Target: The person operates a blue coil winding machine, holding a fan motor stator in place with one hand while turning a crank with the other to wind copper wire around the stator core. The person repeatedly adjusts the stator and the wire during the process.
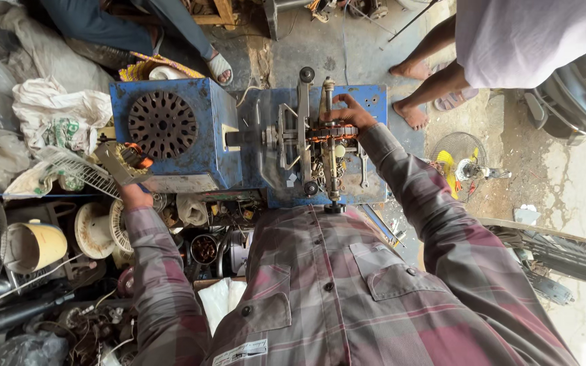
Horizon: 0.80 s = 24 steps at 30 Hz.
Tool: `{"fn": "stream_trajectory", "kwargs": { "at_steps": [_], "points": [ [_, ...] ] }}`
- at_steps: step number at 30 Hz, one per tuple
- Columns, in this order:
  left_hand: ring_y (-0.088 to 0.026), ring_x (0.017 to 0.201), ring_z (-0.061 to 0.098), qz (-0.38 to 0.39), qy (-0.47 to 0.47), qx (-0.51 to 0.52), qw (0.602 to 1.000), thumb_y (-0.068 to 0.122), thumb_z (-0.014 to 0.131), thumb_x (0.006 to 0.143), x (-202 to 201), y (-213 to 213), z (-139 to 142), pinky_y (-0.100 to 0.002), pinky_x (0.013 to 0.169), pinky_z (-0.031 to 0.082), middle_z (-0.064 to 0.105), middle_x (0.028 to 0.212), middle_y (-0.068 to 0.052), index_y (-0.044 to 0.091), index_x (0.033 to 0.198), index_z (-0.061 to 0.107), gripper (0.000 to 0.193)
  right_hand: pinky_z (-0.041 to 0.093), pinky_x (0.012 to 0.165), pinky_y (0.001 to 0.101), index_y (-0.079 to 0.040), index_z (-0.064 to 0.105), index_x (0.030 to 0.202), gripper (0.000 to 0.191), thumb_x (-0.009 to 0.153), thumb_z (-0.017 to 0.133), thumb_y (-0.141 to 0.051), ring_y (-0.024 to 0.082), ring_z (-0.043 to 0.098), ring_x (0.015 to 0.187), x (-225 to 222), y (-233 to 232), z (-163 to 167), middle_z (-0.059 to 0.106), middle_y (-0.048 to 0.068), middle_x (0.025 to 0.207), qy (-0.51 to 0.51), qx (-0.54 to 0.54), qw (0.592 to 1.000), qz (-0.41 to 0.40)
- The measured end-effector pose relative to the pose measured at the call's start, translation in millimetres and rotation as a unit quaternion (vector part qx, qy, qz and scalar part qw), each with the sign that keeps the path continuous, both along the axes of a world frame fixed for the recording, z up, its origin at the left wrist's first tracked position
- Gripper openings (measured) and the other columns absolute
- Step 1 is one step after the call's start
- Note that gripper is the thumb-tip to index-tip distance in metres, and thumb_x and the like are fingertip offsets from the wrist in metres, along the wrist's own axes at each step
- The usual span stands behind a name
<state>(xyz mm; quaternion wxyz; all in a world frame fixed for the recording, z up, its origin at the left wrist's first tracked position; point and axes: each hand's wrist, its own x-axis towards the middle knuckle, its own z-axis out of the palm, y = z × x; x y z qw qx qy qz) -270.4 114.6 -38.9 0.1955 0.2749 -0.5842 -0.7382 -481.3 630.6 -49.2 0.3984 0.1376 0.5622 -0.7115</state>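
Observation:
A blue coil-winding machine [191, 169] stands in front of me, with a dark slotted disc [162, 125] on its left face. My right hand [348, 114] rests on the metal winding frame [320, 135], fingers closed over the copper wire coil [330, 131] wound on it. My left hand [135, 195] reaches out to the left and holds a motor stator with copper windings [127, 161] beside the machine's left corner. Both my arms wear a plaid shirt.
A white wire fan guard [79, 169], white sacks [59, 112], a cream plastic housing [35, 245] and scrap parts crowd the left. A small yellow fan [461, 163] lies on the concrete floor to the right. One person's bare feet [412, 115] and another's sandaled foot [220, 66] stand beyond the machine.

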Motion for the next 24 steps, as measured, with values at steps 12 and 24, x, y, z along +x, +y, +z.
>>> {"fn": "stream_trajectory", "kwargs": {
  "at_steps": [12, 24],
  "points": [
    [-0.016, 0.123, 0.063, -0.008, 0.0, 0.004, 1.0, 0.059, 0.057, 0.101, -5.0, 10.3, 2.0, -0.038, 0.108, 0.052, 0.065, 0.132, -0.002, 0.014, 0.145, 0.055, 0.063, 0.063, 0.069, 0.0408, -0.01, 0.043, 0.127, 0.078, 0.065, 0.09, -0.006, 0.028, 0.073, 0.081, -8.6, 10.9, -8.7, 0.074, 0.015, 0.098, -0.017, -0.04, 0.999, -0.02],
    [-0.015, 0.119, 0.064, -0.004, 0.001, 0.02, 1.0, 0.057, 0.056, 0.103, -9.0, 10.0, 2.3, -0.035, 0.104, 0.052, 0.066, 0.129, -0.002, 0.014, 0.14, 0.059, 0.057, 0.061, 0.062, 0.0385, -0.009, 0.043, 0.129, 0.079, 0.064, 0.089, -0.005, 0.026, 0.073, 0.077, -12.4, 7.2, 11.6, 0.074, 0.016, 0.096, -0.019, -0.019, 1.0, -0.013]
  ]
}}
